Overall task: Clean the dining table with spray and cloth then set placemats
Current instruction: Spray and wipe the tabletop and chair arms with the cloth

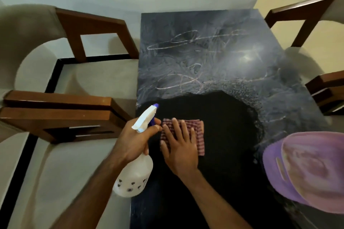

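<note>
Where the dark table [214, 57] runs from 6 o'clock up toward 12 o'clock, its far half carries a grey film of smears and looping streaks, its near half a black patch.

Item, left hand [133, 140]: grip closed round the neck of a white spray bottle [134, 174], forefinger lying by the blue trigger; nozzle, blue-tipped, points toward 1 o'clock. Bottle hangs over the table's left edge at about 7 o'clock of centre, its body printed with small dark marks.

Item, right hand [179, 147]: grip open, fingers spread flat and pressing on a folded red-and-white checked cloth [197, 132]. Cloth lies on the black patch, just beside the spray bottle's head, at centre of view.

Item, purple placemats [307, 171]: a stack, rounded, with a slot near one rim; lies on the table's near right corner at 4 o'clock, partly past the edge. Count cannot be told.

Item, wooden chairs: two at 9 to 10 o'clock [74, 117], two at 2 to 3 o'clock [305, 13], all beside the table.

Item, floor [104, 80]: pale tiles with a black border strip at left.
</note>
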